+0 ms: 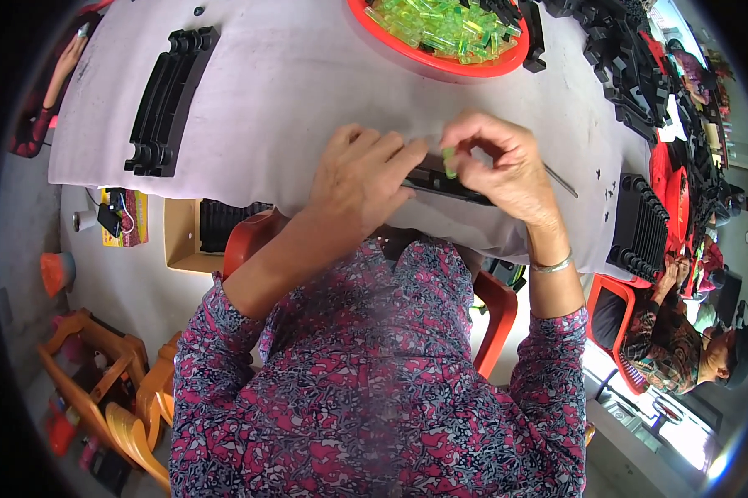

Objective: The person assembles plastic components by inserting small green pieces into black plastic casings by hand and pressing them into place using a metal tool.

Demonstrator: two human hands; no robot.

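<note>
My left hand [360, 174] lies over the near edge of the table, its fingers bent round the left end of a black plastic bar [447, 185] and hiding that end. Between thumb and forefinger, my right hand [506, 170] pinches a small yellow-green tube [450, 163] just above the bar. Ahead of my hands stands a red basin [440, 75], heaped with see-through yellow-green tubes [448, 29] and some black pieces. To the right of my right hand lies a thin metal rod [563, 182].
Black slotted bars [170, 104] lie side by side at the table's left. More black parts [623, 70] are piled at the far right, and a stack of ribbed bars [639, 222] sits at the right edge. Another person [672, 357] sits on the right. An open cardboard box [183, 236] is below, left.
</note>
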